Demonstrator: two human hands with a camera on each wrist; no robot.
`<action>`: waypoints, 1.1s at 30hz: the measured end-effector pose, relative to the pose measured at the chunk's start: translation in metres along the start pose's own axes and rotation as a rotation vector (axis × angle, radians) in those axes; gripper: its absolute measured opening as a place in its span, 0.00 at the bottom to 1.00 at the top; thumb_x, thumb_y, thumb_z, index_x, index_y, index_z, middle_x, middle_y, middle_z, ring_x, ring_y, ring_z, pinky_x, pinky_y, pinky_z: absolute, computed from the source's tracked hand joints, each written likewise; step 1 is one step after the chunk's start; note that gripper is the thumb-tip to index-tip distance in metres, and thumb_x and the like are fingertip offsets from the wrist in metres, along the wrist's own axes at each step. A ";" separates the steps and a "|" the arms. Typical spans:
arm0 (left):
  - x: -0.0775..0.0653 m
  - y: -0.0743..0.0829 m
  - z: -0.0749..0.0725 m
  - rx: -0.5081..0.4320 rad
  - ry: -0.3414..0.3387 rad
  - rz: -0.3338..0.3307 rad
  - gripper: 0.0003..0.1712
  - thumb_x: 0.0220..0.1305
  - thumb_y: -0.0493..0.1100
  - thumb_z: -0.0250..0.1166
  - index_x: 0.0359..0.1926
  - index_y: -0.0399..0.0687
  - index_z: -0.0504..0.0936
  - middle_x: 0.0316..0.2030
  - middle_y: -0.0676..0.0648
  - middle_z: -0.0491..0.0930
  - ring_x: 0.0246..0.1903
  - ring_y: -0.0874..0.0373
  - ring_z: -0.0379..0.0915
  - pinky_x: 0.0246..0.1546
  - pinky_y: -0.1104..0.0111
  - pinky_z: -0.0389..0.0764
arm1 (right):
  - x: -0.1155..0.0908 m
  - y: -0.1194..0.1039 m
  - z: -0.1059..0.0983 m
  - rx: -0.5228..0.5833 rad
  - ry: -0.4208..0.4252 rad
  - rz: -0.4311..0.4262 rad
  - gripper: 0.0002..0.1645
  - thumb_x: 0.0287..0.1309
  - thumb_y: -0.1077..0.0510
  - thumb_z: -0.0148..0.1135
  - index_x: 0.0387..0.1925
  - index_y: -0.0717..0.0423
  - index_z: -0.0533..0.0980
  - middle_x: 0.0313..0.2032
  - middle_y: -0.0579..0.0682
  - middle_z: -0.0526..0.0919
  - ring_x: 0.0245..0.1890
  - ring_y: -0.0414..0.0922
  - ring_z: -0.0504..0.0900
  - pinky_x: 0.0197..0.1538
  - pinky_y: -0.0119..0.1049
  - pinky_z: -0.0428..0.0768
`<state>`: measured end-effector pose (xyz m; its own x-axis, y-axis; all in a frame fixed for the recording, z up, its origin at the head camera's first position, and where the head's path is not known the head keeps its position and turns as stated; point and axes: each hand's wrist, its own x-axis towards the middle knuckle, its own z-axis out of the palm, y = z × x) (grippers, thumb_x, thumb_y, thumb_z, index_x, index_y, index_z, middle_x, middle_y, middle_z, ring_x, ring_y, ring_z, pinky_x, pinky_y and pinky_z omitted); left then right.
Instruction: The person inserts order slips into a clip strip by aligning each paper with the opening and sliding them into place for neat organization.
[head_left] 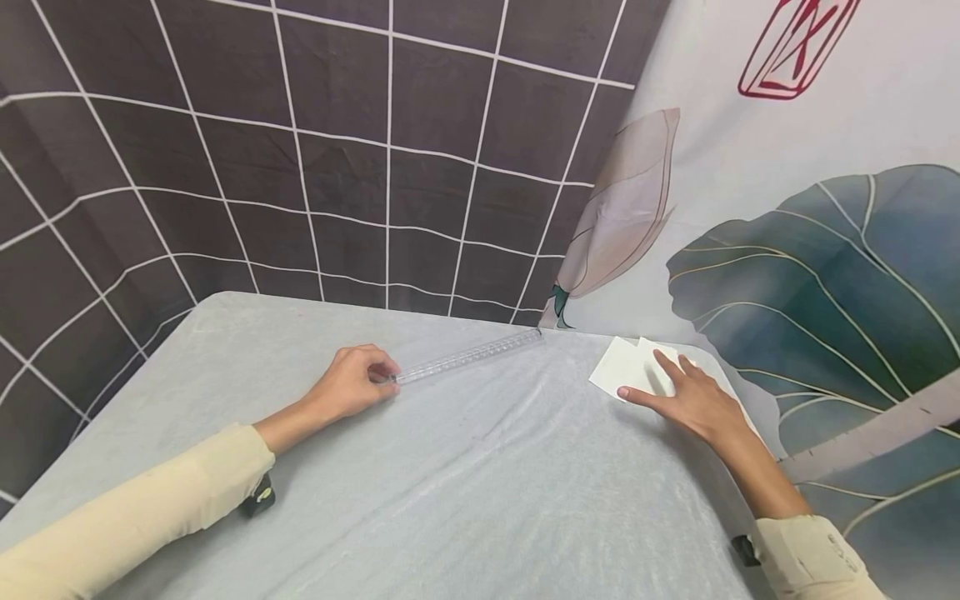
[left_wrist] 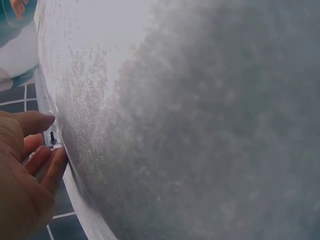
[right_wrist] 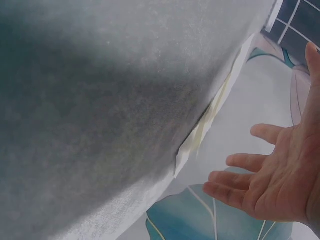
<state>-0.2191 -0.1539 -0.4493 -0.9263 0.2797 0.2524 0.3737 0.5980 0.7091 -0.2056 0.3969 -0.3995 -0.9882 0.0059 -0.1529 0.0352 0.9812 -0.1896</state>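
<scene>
A long, narrow, clear plastic strip [head_left: 472, 357], ruler-like with fine marks along it, lies slantwise on the cloth-covered table. My left hand [head_left: 356, 379] pinches its near end between thumb and fingers. In the left wrist view, the left hand [left_wrist: 30, 165] has its fingertips around the see-through end [left_wrist: 53, 137], where a small dark shape shows. My right hand [head_left: 697, 400] spreads its fingers over white sheets of paper [head_left: 618, 367] at the right. In the right wrist view, the right hand [right_wrist: 280, 175] has straight, parted fingers beside the paper edges [right_wrist: 207, 122].
Pale grey cloth covers the table [head_left: 465, 500]. Behind it hangs a dark curtain with a white grid [head_left: 337, 167]. A white curtain with a leaf print [head_left: 825, 292] hangs close along the right edge.
</scene>
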 end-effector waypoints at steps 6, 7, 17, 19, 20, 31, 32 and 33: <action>-0.002 -0.001 0.001 -0.058 0.012 -0.005 0.11 0.59 0.32 0.81 0.43 0.37 0.95 0.45 0.39 0.94 0.45 0.41 0.96 0.52 0.52 0.94 | -0.001 0.000 0.000 0.002 0.000 0.001 0.74 0.66 0.11 0.54 0.92 0.53 0.47 0.86 0.81 0.49 0.81 0.87 0.56 0.69 0.90 0.64; -0.002 -0.001 0.001 -0.063 0.014 -0.003 0.11 0.59 0.32 0.81 0.43 0.37 0.95 0.45 0.39 0.94 0.45 0.42 0.96 0.52 0.52 0.94 | -0.001 -0.001 0.000 0.003 0.000 0.002 0.74 0.66 0.11 0.54 0.92 0.53 0.47 0.86 0.81 0.48 0.81 0.87 0.56 0.69 0.90 0.64; 0.001 -0.009 0.001 -0.063 0.043 0.018 0.09 0.57 0.33 0.84 0.40 0.41 0.97 0.43 0.42 0.96 0.43 0.46 0.96 0.50 0.60 0.94 | -0.002 -0.001 -0.003 -0.002 0.016 -0.002 0.74 0.65 0.11 0.55 0.93 0.53 0.48 0.85 0.82 0.50 0.81 0.85 0.57 0.69 0.89 0.65; 0.002 -0.009 0.001 -0.071 0.047 0.018 0.09 0.56 0.33 0.84 0.40 0.41 0.97 0.43 0.42 0.96 0.43 0.46 0.96 0.50 0.62 0.94 | -0.002 -0.001 -0.003 -0.001 0.017 -0.003 0.74 0.65 0.11 0.55 0.93 0.53 0.48 0.85 0.82 0.50 0.81 0.85 0.57 0.69 0.89 0.65; 0.002 -0.010 0.001 -0.076 0.048 0.017 0.09 0.56 0.33 0.85 0.39 0.42 0.98 0.43 0.42 0.96 0.43 0.45 0.96 0.50 0.63 0.94 | -0.002 -0.001 -0.003 -0.001 0.016 -0.002 0.74 0.65 0.11 0.55 0.93 0.52 0.48 0.85 0.82 0.50 0.81 0.85 0.57 0.69 0.89 0.65; 0.003 -0.013 -0.002 -0.071 0.028 -0.031 0.10 0.55 0.37 0.87 0.39 0.45 0.98 0.41 0.44 0.97 0.46 0.45 0.96 0.47 0.77 0.86 | 0.000 -0.001 -0.002 -0.001 0.011 -0.002 0.74 0.65 0.11 0.55 0.93 0.53 0.47 0.85 0.82 0.50 0.80 0.86 0.57 0.69 0.89 0.65; 0.003 -0.013 -0.002 -0.073 0.025 -0.036 0.10 0.55 0.37 0.87 0.39 0.45 0.98 0.41 0.44 0.97 0.46 0.45 0.96 0.48 0.77 0.87 | 0.000 -0.001 -0.002 -0.002 0.011 -0.003 0.74 0.65 0.11 0.55 0.93 0.53 0.47 0.85 0.82 0.50 0.80 0.86 0.57 0.69 0.89 0.65; 0.003 -0.014 -0.003 -0.074 0.023 -0.040 0.10 0.55 0.37 0.87 0.39 0.45 0.98 0.41 0.44 0.97 0.46 0.45 0.96 0.48 0.76 0.87 | 0.000 -0.001 -0.002 -0.002 0.011 -0.003 0.74 0.65 0.11 0.54 0.93 0.53 0.47 0.85 0.82 0.50 0.80 0.86 0.57 0.69 0.89 0.65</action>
<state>-0.2272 -0.1632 -0.4564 -0.9416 0.2389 0.2373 0.3326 0.5506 0.7656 -0.2060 0.3961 -0.3975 -0.9899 0.0051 -0.1415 0.0320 0.9816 -0.1882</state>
